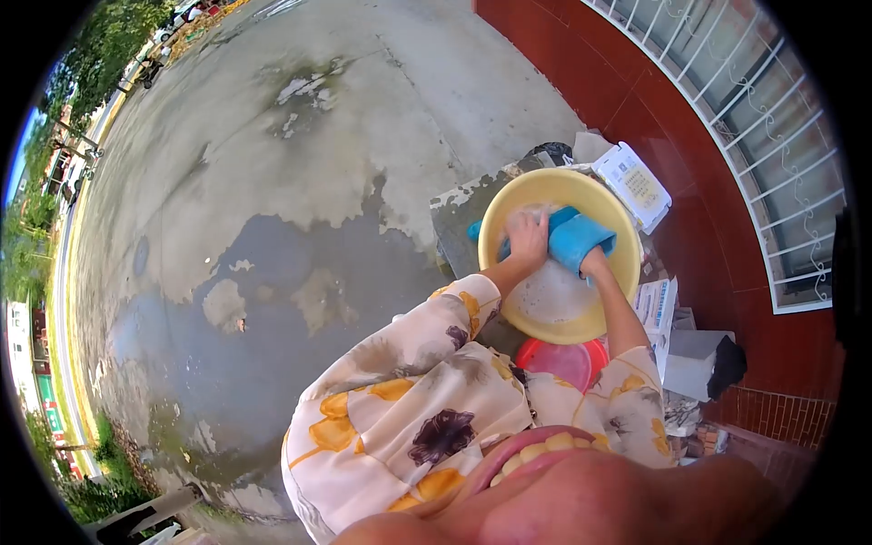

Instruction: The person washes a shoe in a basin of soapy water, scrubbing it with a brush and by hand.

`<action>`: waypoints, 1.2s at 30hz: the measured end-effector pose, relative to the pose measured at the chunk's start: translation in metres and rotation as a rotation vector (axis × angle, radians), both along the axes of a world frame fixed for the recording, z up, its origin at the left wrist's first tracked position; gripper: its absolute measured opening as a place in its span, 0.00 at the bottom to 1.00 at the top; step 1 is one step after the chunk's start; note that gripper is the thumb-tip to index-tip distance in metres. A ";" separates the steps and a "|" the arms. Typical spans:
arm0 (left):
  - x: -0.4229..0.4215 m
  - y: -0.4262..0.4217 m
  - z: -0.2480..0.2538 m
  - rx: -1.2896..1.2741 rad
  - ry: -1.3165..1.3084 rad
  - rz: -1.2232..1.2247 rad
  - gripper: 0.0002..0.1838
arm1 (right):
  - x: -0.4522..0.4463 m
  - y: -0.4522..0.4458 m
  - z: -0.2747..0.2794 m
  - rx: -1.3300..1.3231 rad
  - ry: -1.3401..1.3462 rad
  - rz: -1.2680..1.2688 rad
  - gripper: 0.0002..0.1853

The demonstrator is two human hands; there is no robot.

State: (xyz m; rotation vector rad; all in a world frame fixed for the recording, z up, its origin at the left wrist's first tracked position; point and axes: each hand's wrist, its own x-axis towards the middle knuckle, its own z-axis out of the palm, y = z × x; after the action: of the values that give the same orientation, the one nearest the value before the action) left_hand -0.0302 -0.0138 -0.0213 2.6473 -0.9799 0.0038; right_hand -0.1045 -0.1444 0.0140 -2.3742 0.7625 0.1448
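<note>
A yellow basin (621,202) holds cloudy, sudsy water (551,293). Across its upper part lies a blue, sleeve-like piece (581,238) with a wide, cuffed opening, perhaps a rubber boot or glove; its kind is not clear. My right hand (595,262) reaches into that opening, its fingers hidden inside. Beside the blue piece, my left hand (527,239) is in the foam with its fingers curled; suds cover part of it, and what it grips is hard to make out. A small teal tip (474,231) shows at the basin's left rim.
A red basin (565,361) sits just below the yellow one. White boxes (633,186) and a grey-white container (698,363) stand along the red wall (672,173), below a barred window (772,136). Wet concrete (272,272) spreads to the left.
</note>
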 end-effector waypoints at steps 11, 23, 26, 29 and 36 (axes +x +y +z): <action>0.005 -0.008 0.010 0.066 0.125 0.091 0.28 | 0.030 -0.065 -0.190 -0.586 -0.680 0.344 0.26; 0.003 -0.009 0.004 0.021 0.277 0.141 0.23 | -0.001 0.032 -0.051 0.289 -0.418 -0.352 0.36; 0.005 0.003 0.005 0.012 0.282 0.126 0.27 | -0.017 0.028 -0.008 0.430 -0.149 -0.255 0.38; 0.010 0.008 0.012 0.010 0.450 0.123 0.27 | -0.014 0.021 0.013 0.409 0.229 -0.160 0.38; -0.001 0.011 0.005 -0.064 0.651 0.151 0.36 | 0.010 0.015 -0.057 -0.123 -0.376 -0.018 0.37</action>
State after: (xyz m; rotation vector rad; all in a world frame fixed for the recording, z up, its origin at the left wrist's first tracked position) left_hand -0.0312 -0.0031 -0.0162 2.3902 -0.5449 -0.7265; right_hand -0.0944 -0.1299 -0.0435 -2.4070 0.6245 -0.3572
